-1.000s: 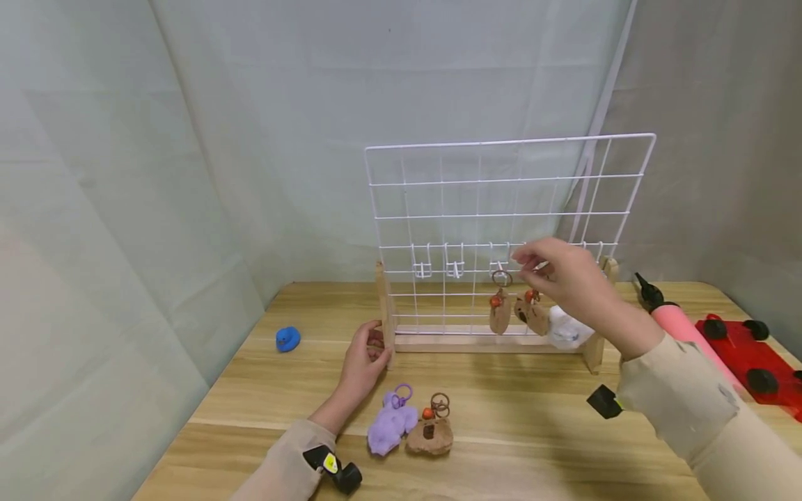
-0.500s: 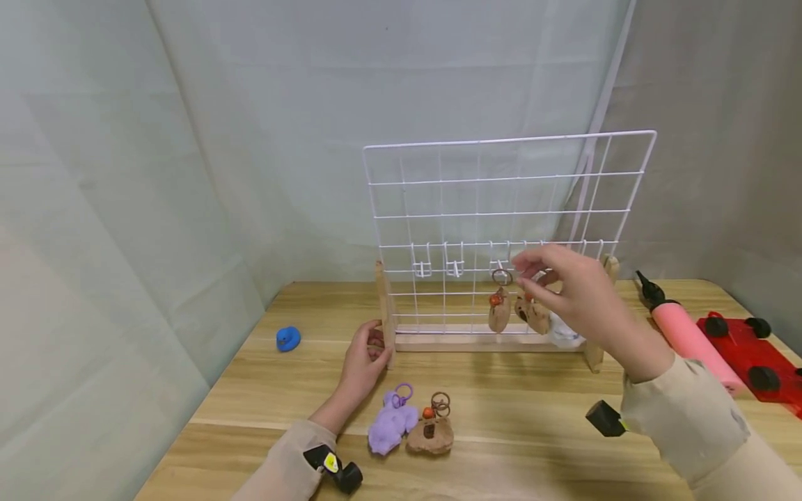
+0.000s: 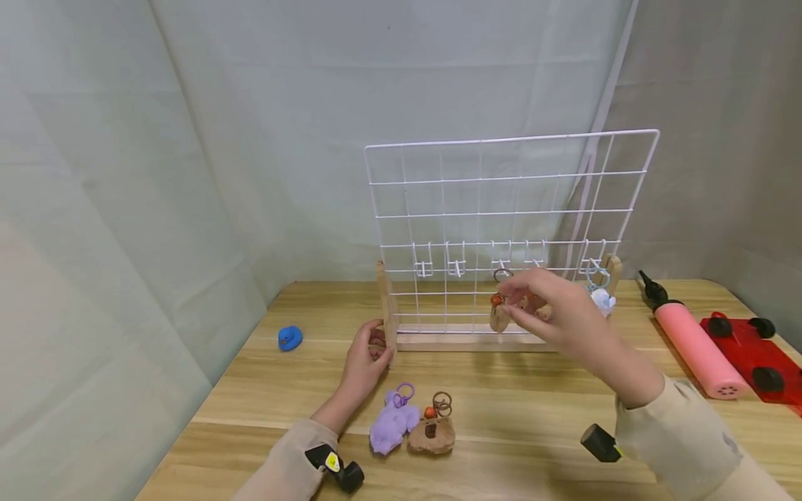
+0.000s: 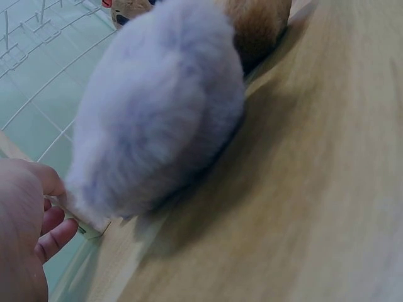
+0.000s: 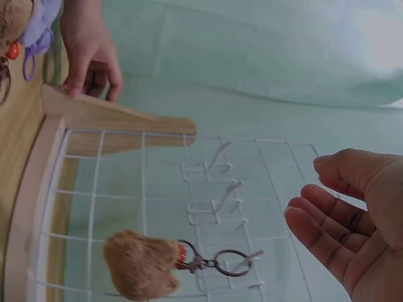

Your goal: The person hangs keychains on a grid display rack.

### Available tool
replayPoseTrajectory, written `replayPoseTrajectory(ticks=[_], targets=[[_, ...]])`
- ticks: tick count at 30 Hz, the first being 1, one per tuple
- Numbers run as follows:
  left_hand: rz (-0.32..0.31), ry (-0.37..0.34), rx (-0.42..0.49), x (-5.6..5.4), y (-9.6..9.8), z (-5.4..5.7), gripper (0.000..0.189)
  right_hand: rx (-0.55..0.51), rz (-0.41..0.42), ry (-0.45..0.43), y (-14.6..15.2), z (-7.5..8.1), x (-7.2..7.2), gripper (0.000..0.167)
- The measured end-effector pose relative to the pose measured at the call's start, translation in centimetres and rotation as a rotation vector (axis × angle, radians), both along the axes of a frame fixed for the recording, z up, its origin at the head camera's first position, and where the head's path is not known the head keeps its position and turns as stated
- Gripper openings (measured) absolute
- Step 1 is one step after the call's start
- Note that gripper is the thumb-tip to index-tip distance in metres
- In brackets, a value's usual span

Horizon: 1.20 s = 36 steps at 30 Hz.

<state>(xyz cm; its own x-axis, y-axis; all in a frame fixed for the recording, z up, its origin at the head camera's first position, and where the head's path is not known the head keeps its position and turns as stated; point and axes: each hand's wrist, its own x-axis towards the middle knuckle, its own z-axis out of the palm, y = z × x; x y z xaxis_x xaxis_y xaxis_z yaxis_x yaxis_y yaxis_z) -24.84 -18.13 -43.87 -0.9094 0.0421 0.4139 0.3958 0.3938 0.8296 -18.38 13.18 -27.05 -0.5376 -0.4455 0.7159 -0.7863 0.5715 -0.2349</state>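
My left hand [image 3: 365,356] grips the wooden end post [image 3: 386,306] of a white wire grid rack [image 3: 479,179], low down near the tabletop. My right hand [image 3: 557,309] is in front of the hooks, fingers loosely bent and holding nothing, as the right wrist view shows. Beside its fingertips a brown plush keychain [image 5: 140,264] hangs by its ring from a hook. Another brown plush is mostly hidden behind this hand. Farther right hangs a white plush keychain [image 3: 603,300], partly covered. A purple plush keychain [image 3: 393,426] and a brown one [image 3: 432,435] lie on the table.
Two hooks on the rack's left side, one of them a white hook [image 3: 423,268], carry nothing. A blue toy duck [image 3: 289,338] sits at the table's left. At right lie a pink tube [image 3: 698,348] with a black tip and a red toy car [image 3: 748,348].
My right hand has shifted down and left across the hanging plushes, uncovering the white plush's ring on the right. The left hand stays on the post.
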Motion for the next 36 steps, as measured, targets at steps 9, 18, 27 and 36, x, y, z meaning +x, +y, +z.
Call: replayPoseTrajectory(ticks=[9, 18, 27, 36], targets=[[-0.012, 0.0, -0.003, 0.0, 0.1, 0.2, 0.052, -0.022, 0.075, -0.034, -1.1, -2.1, 0.0, 0.031], [-0.002, 0.005, -0.003, 0.2, 0.0, 0.2, 0.052, -0.021, 0.126, -0.128, -2.3, -4.5, -0.1, 0.028], [-0.003, 0.006, -0.015, 0.3, 0.0, 0.3, 0.052, -0.018, 0.138, -0.261, -3.0, -6.3, -0.2, 0.022], [-0.005, 0.017, -0.023, 0.3, 0.0, 0.3, 0.052, 0.012, 0.139, -0.369, -3.7, -8.0, -0.4, 0.02]])
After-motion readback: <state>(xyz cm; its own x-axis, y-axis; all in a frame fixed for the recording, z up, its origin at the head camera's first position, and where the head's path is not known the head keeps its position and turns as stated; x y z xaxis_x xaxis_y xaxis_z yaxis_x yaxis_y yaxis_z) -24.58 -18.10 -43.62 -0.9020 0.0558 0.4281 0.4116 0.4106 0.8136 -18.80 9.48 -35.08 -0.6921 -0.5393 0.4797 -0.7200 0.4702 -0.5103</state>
